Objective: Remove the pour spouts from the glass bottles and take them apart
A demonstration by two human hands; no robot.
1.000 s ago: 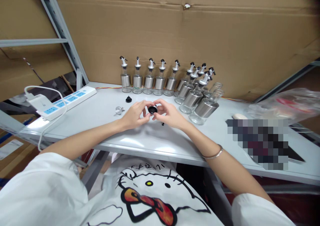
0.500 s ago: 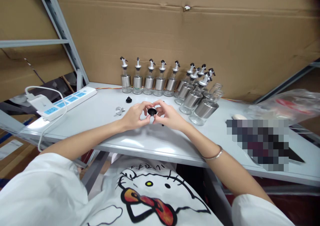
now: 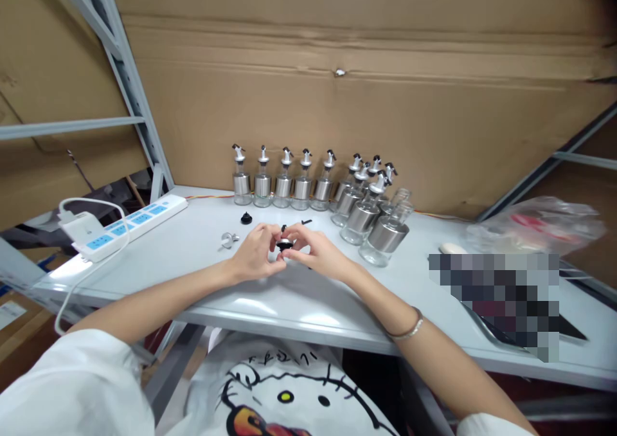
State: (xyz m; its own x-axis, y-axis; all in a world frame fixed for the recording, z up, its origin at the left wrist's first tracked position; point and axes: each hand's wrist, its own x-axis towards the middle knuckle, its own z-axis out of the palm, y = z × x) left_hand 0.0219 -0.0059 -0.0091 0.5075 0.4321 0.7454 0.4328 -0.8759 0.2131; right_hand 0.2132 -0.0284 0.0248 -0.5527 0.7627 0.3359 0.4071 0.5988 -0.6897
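Observation:
Between both hands, over the middle of the table, is a small black and silver pourer top (image 3: 284, 244). My left hand (image 3: 259, 253) pinches its left side, and the fingers of my right hand (image 3: 314, 249) close on its right side. To the left of my left hand lie a silver spout piece (image 3: 229, 240) and a black stopper (image 3: 246, 218). A small black piece (image 3: 307, 222) shows just behind my right hand. Several glass bottles with steel sleeves and pourer tops (image 3: 302, 188) stand behind. An open-necked bottle (image 3: 385, 235) stands at the right of the group.
On the left of the table (image 3: 193, 294) lies a white power strip (image 3: 144, 220) with a plugged-in white cable. A clear plastic bag (image 3: 540, 227), a white rounded object (image 3: 452, 249) and a blurred dark flat item (image 3: 501, 301) are on the right. Cardboard (image 3: 289, 101) rises behind.
The view has tilted upward, so the table sits lower in the frame. The pourer top has been turned in my hands, and its black upper tip now shows.

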